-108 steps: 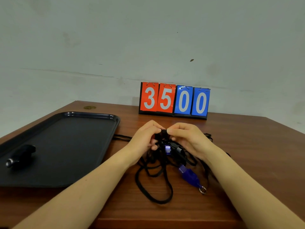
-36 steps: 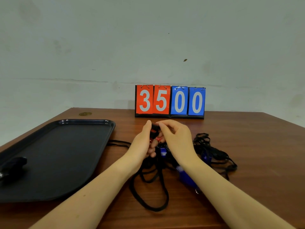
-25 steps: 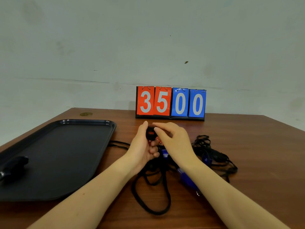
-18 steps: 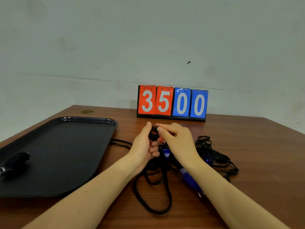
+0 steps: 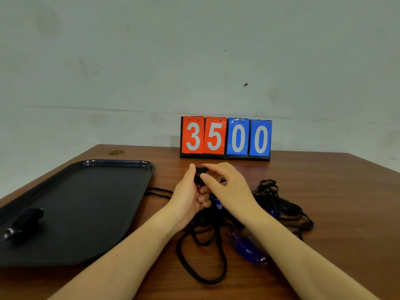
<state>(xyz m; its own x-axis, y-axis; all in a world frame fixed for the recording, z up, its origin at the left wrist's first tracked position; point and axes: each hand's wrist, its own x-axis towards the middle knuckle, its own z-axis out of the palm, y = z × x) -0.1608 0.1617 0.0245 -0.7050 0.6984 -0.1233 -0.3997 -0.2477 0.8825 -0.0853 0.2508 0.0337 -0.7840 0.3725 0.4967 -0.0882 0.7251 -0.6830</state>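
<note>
A tangle of black lanyard cords (image 5: 201, 252) lies on the brown table in front of me. Both hands meet above it. My left hand (image 5: 190, 195) grips a small black and red object (image 5: 199, 175) from the left, fingers curled under it. My right hand (image 5: 225, 185) pinches the same object from the right with thumb and forefinger. A blue whistle (image 5: 249, 250) lies on the cords beside my right forearm. More coiled black cord (image 5: 279, 202) lies to the right.
A black tray (image 5: 91, 191) takes up the left of the table, with a black rolled item (image 5: 23, 221) at its near left. A flip scoreboard (image 5: 226, 137) reading 3500 stands at the table's back edge by the wall.
Both hands stayed together on the small object, lifting slightly and working it between the fingers. A red part of it now shows. The cords and tray have not moved.
</note>
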